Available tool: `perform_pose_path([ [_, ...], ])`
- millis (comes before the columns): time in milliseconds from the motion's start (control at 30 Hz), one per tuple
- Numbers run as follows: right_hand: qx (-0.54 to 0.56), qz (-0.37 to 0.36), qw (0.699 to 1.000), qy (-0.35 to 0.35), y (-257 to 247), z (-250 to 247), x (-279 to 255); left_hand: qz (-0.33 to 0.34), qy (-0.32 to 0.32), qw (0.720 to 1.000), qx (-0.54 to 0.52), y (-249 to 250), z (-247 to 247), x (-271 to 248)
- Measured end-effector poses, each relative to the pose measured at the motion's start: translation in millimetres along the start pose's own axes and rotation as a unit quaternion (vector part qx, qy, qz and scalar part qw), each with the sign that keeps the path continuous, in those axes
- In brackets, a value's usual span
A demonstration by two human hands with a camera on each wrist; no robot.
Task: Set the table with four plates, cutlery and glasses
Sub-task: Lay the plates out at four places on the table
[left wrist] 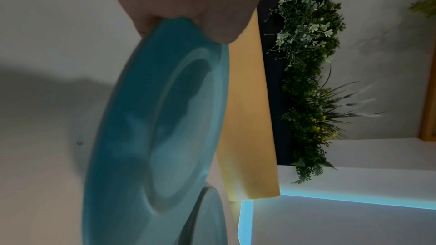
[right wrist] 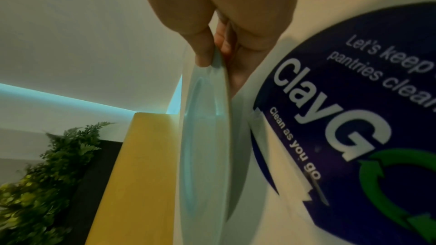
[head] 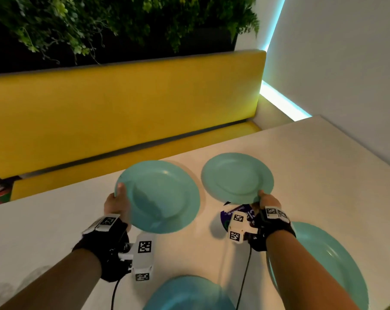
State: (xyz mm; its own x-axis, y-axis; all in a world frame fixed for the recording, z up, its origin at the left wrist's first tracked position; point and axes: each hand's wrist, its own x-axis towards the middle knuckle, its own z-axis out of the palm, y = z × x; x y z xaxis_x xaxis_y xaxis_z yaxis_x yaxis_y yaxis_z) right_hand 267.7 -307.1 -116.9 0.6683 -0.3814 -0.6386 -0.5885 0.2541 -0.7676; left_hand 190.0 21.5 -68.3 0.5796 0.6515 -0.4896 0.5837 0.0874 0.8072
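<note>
Our left hand (head: 119, 203) grips the left plate (head: 160, 195) by its rim, thumb on top, and holds it tilted above the table (head: 312, 157). Our right hand (head: 266, 201) pinches the near rim of the right plate (head: 236, 177), thumb above and fingers (right wrist: 238, 70) beneath, over a round purple sticker (right wrist: 354, 118) on the tabletop. Two more plates lie at the near edge: one under our right forearm (head: 337, 260), one at bottom centre (head: 185, 294). A yellow bench (head: 122, 104) runs behind the table.

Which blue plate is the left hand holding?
The round teal plate nearest the yellow bench, pinched by the left hand; the right hand holds another, two lie nearer.
</note>
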Motion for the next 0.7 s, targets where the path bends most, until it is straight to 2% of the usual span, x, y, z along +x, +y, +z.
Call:
perform_pose_path([
  [67,0.025,0.004,1.000,0.005,1.2,4.5,3.2,-0.002,-0.005,1.000,-0.001,0.6,1.9,-3.4],
  [133,-0.010,0.026,0.999,0.019,-1.7,9.9,1.5,-0.006,-0.008,1.000,-0.015,-2.0,3.9,-0.4],
  [167,0.025,0.039,0.998,0.043,-7.7,11.9,2.7,-0.007,-0.008,1.000,-0.025,-3.4,4.8,1.6],
  [233,-0.086,-0.006,0.994,0.061,-10.3,16.7,-2.7,-0.006,-0.010,0.999,-0.033,-3.8,5.7,3.3],
  [333,-0.125,-0.046,0.991,-0.005,-13.7,18.4,-2.7,-0.002,-0.011,1.000,-0.020,-2.9,6.7,3.5],
  [367,-0.073,-0.013,0.997,-0.005,-17.1,18.5,-2.3,0.000,-0.010,1.000,-0.018,-2.8,7.1,3.1],
  [433,0.008,-0.008,1.000,-0.017,-13.4,14.9,-4.0,-0.002,-0.008,1.000,-0.021,-3.4,7.1,2.5],
  [533,0.047,0.035,0.998,-0.018,-16.4,17.1,-6.9,-0.014,-0.017,1.000,-0.016,-6.0,7.2,2.3],
  [667,-0.115,-0.001,0.993,0.015,-23.8,26.1,-17.7,-0.025,-0.018,1.000,-0.007,-9.5,7.2,2.6],
  [700,-0.216,-0.058,0.975,0.020,-18.9,24.4,-19.9,-0.025,-0.016,1.000,-0.006,-11.5,7.3,4.2],
])
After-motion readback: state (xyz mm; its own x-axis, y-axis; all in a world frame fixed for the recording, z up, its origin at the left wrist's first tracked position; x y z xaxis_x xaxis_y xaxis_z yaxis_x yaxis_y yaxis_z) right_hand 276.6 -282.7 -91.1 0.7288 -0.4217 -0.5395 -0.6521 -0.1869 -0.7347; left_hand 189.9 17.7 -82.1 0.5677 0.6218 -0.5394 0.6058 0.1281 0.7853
